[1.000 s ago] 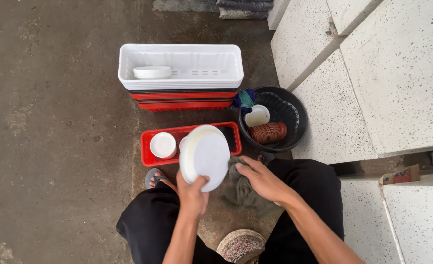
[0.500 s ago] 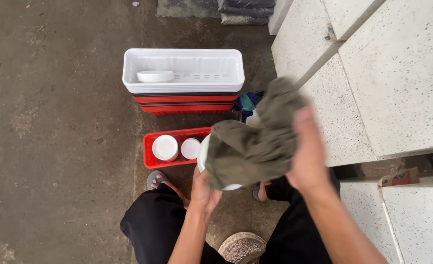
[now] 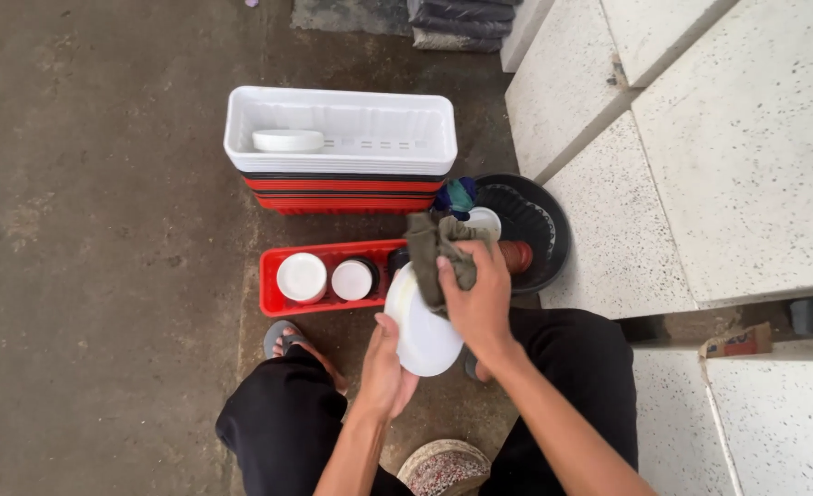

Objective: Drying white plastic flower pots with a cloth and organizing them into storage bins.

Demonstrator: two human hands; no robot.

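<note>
The left hand grips the near edge of a white plate, holding it tilted over the floor in front of the knees. The right hand is clenched on an olive-grey cloth and presses it against the far right part of the plate.

Procedure, as judged: keep the left hand's grip on the rim only, so the face remains free. Wipe with a flat pad of cloth, working from centre to edge, and rotate the plate to reach each sector. Keep the plate above the red tray, not the bare floor.

Count:
- Plates in hand: one.
- Round white dishes in the red tray: two visible, side by side at its left; a dark item sits at its right end.
- White tray, far: one, atop a stack of red and black trays; the number cannot be told. It contains one white dish.
- Black basin, right: one, holding a white dish, a brown pot and a blue-green item.
</note>
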